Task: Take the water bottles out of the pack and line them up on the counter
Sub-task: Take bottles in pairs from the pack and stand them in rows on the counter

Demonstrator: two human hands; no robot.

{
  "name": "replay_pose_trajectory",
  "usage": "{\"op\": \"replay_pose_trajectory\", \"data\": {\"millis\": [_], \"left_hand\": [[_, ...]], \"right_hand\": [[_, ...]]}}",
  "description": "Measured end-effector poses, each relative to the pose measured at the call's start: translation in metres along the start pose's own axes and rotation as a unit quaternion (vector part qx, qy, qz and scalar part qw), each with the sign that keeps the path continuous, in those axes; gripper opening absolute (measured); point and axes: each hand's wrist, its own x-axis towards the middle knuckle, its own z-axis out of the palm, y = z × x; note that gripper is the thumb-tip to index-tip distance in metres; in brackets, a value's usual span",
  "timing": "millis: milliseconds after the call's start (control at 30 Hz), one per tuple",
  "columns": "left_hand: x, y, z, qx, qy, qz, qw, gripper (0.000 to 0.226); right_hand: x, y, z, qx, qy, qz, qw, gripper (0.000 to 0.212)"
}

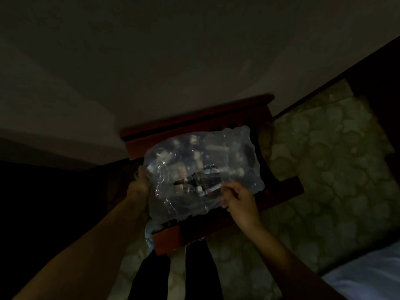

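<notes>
Several clear plastic water bottles (195,167), their count too dim to tell, lie sealed inside a crinkled transparent shrink-wrap pack (203,169) that rests on the dark red wooden surface (194,123), filling most of it between far and near edges. Left hand (140,184) clamps the pack's left end; right hand (238,199) pinches the film near a dark tear at the near right side. No bottle stands out on the surface yet, so unpacking seems barely begun and lining up remains. Pale patterned carpet (324,169) surrounds it.
</notes>
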Motion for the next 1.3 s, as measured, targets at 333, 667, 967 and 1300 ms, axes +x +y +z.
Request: {"op": "replay_pose_trajectory", "data": {"millis": [333, 667, 967, 1300], "left_hand": [[-0.001, 0.002, -0.006, -0.106, -0.01, -0.03, 0.994, 0.066], [-0.055, 0.0, -0.08, 0.128, 0.148, 0.135, 0.971, 0.064], [-0.107, 0.029, -0.113, 0.257, 0.162, 0.32, 0.897, 0.059], [-0.104, 0.027, -0.09, 0.269, 0.168, 0.365, 0.875, 0.052]], "right_hand": [[-0.003, -0.01, 0.023, 0.01, -0.026, -0.021, 0.999, 0.014], [-0.001, -0.035, 0.032, -0.021, -0.036, -0.041, 0.998, 0.019], [0.06, -0.028, 0.047, -0.299, -0.105, -0.059, 0.947, 0.019], [0.081, 0.001, 0.071, -0.583, -0.279, -0.078, 0.759, 0.036]]}}
